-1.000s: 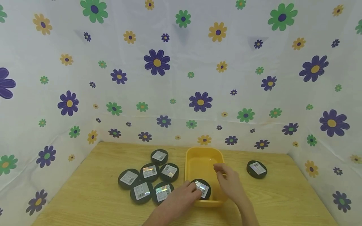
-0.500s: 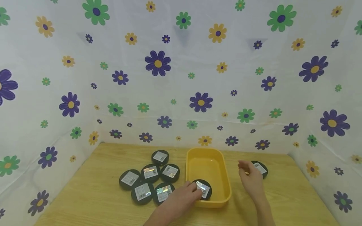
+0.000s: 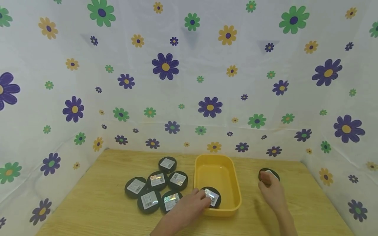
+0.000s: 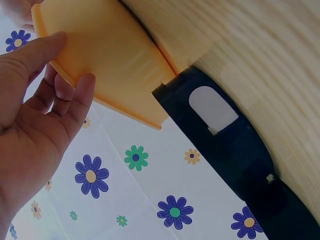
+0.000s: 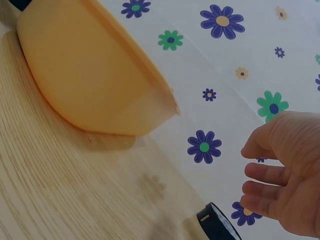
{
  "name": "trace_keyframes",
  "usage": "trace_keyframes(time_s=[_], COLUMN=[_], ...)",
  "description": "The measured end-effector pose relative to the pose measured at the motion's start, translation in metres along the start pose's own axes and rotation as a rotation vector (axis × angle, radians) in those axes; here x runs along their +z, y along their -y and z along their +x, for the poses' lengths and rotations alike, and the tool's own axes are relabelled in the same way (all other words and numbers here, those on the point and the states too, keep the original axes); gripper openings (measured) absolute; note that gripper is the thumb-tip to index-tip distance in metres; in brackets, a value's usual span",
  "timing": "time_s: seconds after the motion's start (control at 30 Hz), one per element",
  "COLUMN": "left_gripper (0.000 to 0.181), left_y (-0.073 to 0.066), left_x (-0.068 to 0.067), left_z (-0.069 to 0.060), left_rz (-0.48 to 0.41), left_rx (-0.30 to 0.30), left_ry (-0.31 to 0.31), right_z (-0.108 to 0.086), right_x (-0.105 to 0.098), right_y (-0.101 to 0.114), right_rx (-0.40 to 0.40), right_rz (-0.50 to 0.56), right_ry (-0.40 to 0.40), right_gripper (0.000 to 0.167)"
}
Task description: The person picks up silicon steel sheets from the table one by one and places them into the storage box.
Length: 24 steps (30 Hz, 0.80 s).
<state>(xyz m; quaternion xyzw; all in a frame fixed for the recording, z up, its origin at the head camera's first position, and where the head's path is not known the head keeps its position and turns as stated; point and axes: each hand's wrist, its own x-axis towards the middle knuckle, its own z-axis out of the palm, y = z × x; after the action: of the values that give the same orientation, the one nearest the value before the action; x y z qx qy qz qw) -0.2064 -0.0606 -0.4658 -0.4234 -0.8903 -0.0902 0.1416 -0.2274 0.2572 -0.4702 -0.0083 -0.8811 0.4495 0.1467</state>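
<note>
My left hand point(image 3: 192, 204) grips the left rim of a yellow plastic tub point(image 3: 238, 196). In the left wrist view its thumb lies along the tub's outer wall and some fingers curl over the rim. Inside the tub, at the front, lies a flat round black container point(image 3: 216, 201) with a white label; my left fingertips cover part of it. My right hand point(image 3: 273, 193) is right of the tub, fingers loosely bent. It partly covers another round black container point(image 3: 262, 175) in the head view. A gap separates hand and container point(image 5: 216, 222) in the right wrist view.
Several more round black containers point(image 3: 149, 200) with labels stand grouped on the wooden table point(image 3: 97, 203) left of the tub. A white flower-printed sheet point(image 3: 189, 85) encloses the table at the back and sides.
My right hand has moved right, from above the tub to over the black container at the right. My left hand stays at the tub's left rim.
</note>
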Motion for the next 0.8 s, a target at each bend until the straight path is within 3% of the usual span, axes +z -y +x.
trace_keyframes(time_s=[0.4,0.8], left_gripper=[0.023,0.023], left_y=[0.002,0.006], left_x=[0.004,0.007], left_z=[0.003,0.004], left_rz=[0.031,0.028], left_rx=[0.037,0.035], left_ry=[-0.054,-0.082], right_z=[0.022,0.041], right_x=[-0.031,-0.046], right_y=[-0.016,-0.024], right_rx=[-0.055,0.042], right_rz=[-0.16,-0.269], right_ry=[0.029,0.179], right_gripper=[0.063,0.09])
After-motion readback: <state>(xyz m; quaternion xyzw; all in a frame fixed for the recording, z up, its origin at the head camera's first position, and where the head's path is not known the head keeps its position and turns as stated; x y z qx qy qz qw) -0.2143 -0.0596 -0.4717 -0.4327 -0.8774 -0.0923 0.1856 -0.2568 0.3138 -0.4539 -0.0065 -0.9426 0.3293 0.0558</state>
